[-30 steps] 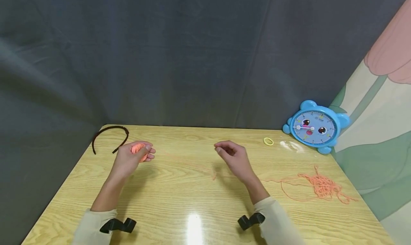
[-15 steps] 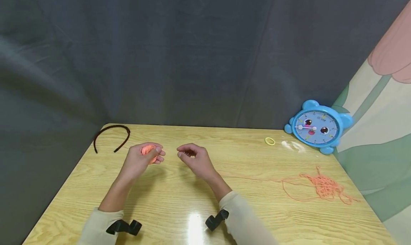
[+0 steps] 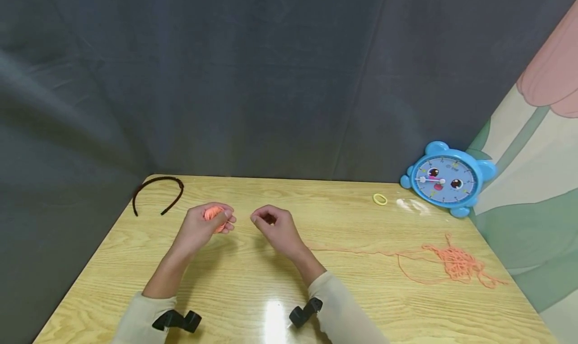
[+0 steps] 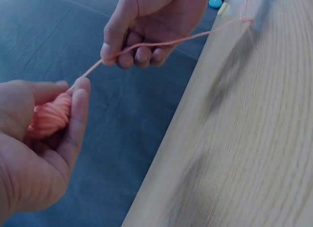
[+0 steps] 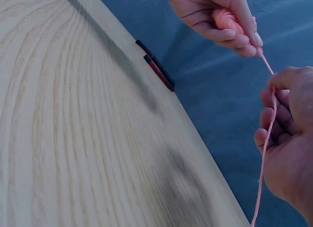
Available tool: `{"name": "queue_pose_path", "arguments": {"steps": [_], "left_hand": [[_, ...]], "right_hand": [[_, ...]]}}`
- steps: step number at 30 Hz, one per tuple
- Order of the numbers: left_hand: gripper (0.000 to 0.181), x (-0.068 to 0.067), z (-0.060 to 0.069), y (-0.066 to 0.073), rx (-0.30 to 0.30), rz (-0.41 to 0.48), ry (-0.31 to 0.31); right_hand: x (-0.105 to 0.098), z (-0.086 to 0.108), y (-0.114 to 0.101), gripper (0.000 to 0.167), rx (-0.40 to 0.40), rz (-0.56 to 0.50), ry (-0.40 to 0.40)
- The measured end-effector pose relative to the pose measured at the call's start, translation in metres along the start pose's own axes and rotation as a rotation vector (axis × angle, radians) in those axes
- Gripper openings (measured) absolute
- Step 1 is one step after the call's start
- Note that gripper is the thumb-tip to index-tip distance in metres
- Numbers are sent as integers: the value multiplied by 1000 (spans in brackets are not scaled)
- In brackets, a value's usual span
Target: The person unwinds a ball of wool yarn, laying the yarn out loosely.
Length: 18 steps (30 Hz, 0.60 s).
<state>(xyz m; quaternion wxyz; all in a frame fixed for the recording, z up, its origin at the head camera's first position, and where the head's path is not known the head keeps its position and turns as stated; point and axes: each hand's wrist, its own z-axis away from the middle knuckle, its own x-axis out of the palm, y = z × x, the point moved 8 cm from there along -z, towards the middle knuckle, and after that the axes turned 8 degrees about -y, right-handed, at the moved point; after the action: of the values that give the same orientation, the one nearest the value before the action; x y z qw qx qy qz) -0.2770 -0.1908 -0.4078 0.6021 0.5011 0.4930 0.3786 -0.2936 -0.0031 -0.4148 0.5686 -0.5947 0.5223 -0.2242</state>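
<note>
My left hand (image 3: pixel 200 228) holds a small ball of coral yarn (image 4: pixel 51 117), with thumb and fingers curled round it. Just to its right, my right hand (image 3: pixel 280 231) pinches the yarn strand (image 4: pixel 171 42) between thumb and forefinger. Between the two hands a short length of strand runs straight, as both wrist views show. From my right hand (image 5: pixel 293 134) the strand passes over the curled fingers and trails off toward the loose tangle of coral yarn (image 3: pixel 458 263) on the table's right side. Both hands are above the tabletop.
A dark headband (image 3: pixel 158 178) lies at the table's back left. Toward the back right are a yellow ring (image 3: pixel 380 199) and a blue bear-shaped clock (image 3: pixel 444 178) by the patterned curtain. A dark cloth (image 3: pixel 271 83) hangs behind the wooden table (image 3: pixel 244 294).
My right hand has come left, close to my left hand, and then stayed nearly still. My left hand, with the yarn ball, has shifted slightly right.
</note>
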Motion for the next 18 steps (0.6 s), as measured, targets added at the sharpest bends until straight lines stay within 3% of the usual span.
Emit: {"name": "queue_pose_path", "arguments": {"steps": [6, 13, 18], "left_hand": [[47, 10, -1, -6, -52, 9, -132], [47, 21, 2, -7, -47, 45, -326], [44, 24, 2, -8, -33, 63, -371]], "right_hand": [[-16, 3, 7, 19, 30, -68, 67], [-28, 7, 12, 19, 67, -92, 92], [-39, 11, 15, 16, 78, -100, 101]]}}
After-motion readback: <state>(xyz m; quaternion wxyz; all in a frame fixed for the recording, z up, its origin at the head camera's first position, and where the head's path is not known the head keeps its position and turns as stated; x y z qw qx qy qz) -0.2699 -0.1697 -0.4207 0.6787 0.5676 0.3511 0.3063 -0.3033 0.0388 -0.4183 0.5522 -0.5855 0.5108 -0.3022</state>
